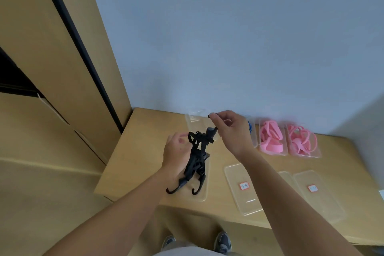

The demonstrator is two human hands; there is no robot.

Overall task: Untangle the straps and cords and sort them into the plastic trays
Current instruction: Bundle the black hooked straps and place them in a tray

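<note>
Freeing one cord (211,131) w/o snagging the hooks (182,186) dangling over the near-left tray (204,196) of the table (133,162): left hand (176,153) grips the black tangle (197,153) mid-bundle, right hand (231,131) pinches one end above it, hands apart. Pull slow, feed loops thru; pink straps (270,138) sit at the table's far right.

A pale blue-grey painted wall (228,37) rises behind a light tan wooden table (133,151) set against it, under soft, even light. At left stand tall tan wooden cabinet panels (31,37), split by a narrow black vertical strip (83,58) between them.
</note>
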